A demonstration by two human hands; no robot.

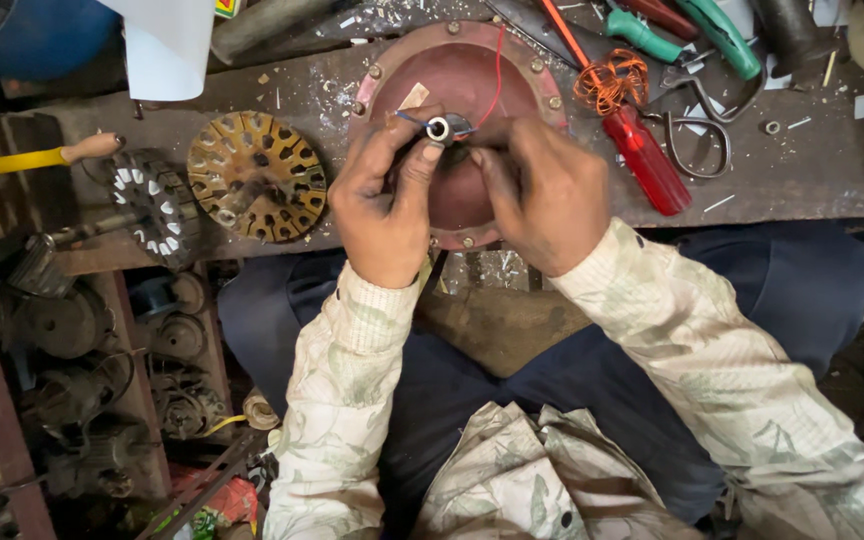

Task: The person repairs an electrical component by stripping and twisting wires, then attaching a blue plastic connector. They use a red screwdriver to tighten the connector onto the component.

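Note:
A round reddish-brown motor cover (467,75) with bolts around its rim lies on the workbench in front of me. At its centre stands a short metal shaft end (439,128) with thin blue and red wires beside it. My left hand (384,200) pinches the wires at the shaft with thumb and forefinger. My right hand (542,190) rests on the cover just right of the shaft, fingers curled around the same wires; what lies under its fingers is hidden.
A rusty slotted rotor disc (257,176) and a wound stator (152,205) lie to the left. A red-handled screwdriver (642,155), a coil of orange copper wire (610,80), scissors (697,140) and green-handled tools (717,35) lie to the right. Old motor parts (72,330) fill shelves at lower left.

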